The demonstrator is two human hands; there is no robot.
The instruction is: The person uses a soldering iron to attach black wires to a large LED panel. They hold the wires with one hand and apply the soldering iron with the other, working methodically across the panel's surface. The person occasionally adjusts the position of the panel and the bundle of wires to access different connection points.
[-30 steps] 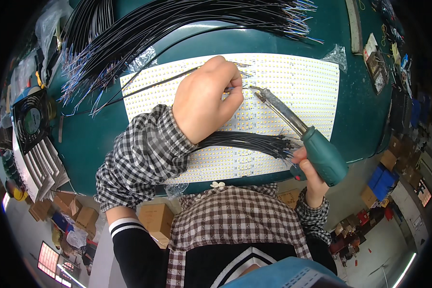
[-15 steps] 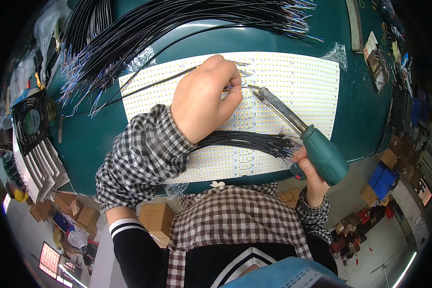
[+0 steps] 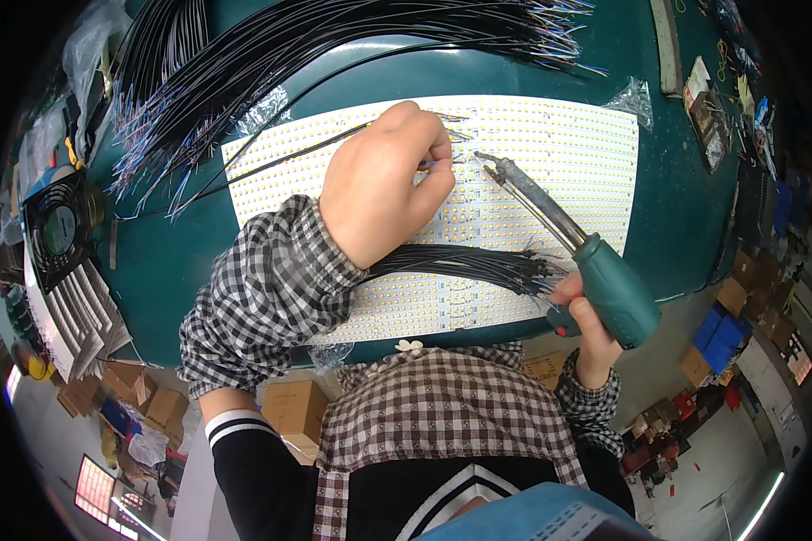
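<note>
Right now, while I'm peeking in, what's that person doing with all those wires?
A person is working at a green table. Their right hand holds a green-handled soldering iron, its tip close to the left hand, whose fingers pinch a thin wire over a white board covered in little yellowish squares. I can't tell if the tip touches the board. One bunch of black wires lies across the board, and a bigger bunch lies beyond it.
</note>
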